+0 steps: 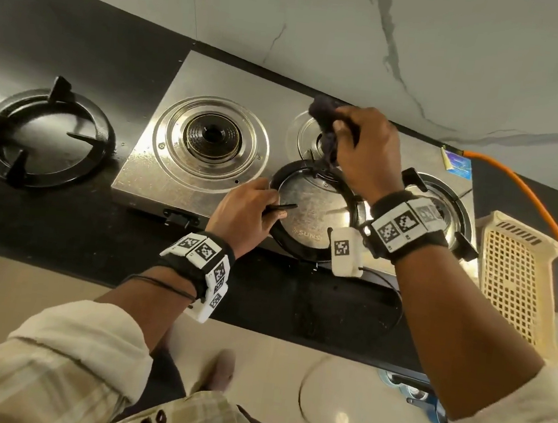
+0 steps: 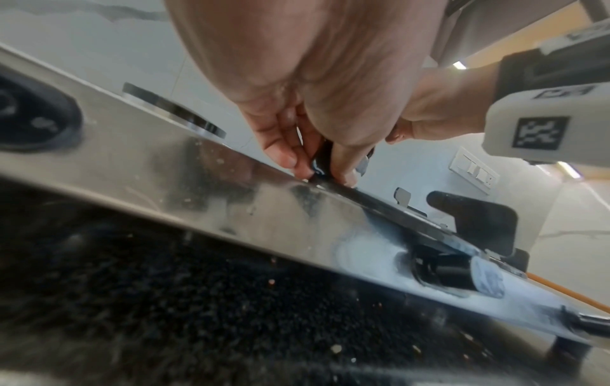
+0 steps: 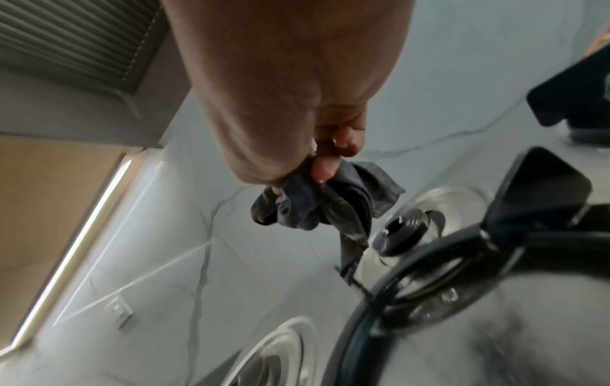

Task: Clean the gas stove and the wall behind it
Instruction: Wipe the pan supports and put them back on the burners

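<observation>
A steel three-burner gas stove [image 1: 222, 81] stands against a white marble wall [image 1: 324, 26]. My right hand [image 1: 341, 128] grips a bunched dark cloth [image 1: 323, 116] over the small middle burner [image 1: 312, 139]; in the right wrist view the cloth [image 3: 317, 206] hangs just beside that burner [image 3: 399, 235]. My left hand [image 1: 271, 207] pinches the rim of a loose black pan support ring [image 1: 301, 252] lying on the stove's front middle. In the left wrist view its fingers [image 2: 290, 156] close on the black rim [image 2: 322, 162].
A second pan support [image 1: 42, 138] lies on the black counter to the left. The left burner [image 1: 211, 135] is bare; the right burner keeps its support [image 1: 467, 245]. An orange gas hose [image 1: 515, 181] and a cream plastic basket [image 1: 518, 281] sit at the right.
</observation>
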### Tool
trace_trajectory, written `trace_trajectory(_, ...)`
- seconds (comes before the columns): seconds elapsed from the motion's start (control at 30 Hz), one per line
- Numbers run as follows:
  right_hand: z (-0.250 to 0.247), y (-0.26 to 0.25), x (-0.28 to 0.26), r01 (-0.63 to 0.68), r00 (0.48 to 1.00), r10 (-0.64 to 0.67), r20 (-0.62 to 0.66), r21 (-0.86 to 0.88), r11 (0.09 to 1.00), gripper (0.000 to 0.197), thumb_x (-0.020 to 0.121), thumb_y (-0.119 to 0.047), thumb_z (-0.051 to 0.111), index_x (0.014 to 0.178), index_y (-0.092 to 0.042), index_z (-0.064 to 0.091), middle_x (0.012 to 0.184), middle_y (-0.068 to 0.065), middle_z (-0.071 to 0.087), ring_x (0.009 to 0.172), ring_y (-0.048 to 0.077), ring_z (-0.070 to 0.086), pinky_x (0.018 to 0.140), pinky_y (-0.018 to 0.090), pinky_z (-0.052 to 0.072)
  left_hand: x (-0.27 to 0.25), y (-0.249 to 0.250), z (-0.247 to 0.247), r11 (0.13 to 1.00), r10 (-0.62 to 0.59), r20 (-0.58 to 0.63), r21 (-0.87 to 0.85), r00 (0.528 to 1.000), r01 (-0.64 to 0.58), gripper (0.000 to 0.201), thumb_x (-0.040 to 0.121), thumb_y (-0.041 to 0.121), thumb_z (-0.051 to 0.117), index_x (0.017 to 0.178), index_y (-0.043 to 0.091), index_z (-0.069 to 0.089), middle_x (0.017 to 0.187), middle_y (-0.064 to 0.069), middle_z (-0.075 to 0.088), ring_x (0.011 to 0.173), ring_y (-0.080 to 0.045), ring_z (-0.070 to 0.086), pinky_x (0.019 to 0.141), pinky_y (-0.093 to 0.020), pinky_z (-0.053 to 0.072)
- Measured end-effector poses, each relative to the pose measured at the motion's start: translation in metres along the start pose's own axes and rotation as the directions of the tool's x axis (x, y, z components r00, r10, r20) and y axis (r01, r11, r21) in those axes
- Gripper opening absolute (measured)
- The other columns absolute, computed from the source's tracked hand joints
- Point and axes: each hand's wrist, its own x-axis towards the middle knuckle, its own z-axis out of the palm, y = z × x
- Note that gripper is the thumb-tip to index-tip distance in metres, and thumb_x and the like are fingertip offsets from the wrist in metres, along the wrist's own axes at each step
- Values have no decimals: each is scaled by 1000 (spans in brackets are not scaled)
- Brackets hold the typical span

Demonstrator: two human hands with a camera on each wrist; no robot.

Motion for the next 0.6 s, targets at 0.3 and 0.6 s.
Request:
trace_trajectory(0.3,39,4,-13,-93,917,191,351,-277,956,29,98,-45,67,110,-19,62,94,-4,61,86,18,62,78,35,54,2,0,2,999,33,-28,5,999,-32,13,85,17,83,87,10,71,87,0,62,74,-18,57,64,-31,49)
trace_trajectory(0.6,17,-8,-31,-135,924,255,284,-382,914,27,100,-48,60,98,-21,60,86,-5,62,81,15,65,68,32,49,3,6,7,1000,4,-25,29,1000,-3,12,88,20,78,87,12,70,87,0,60,73,-17,55,65,-35,53)
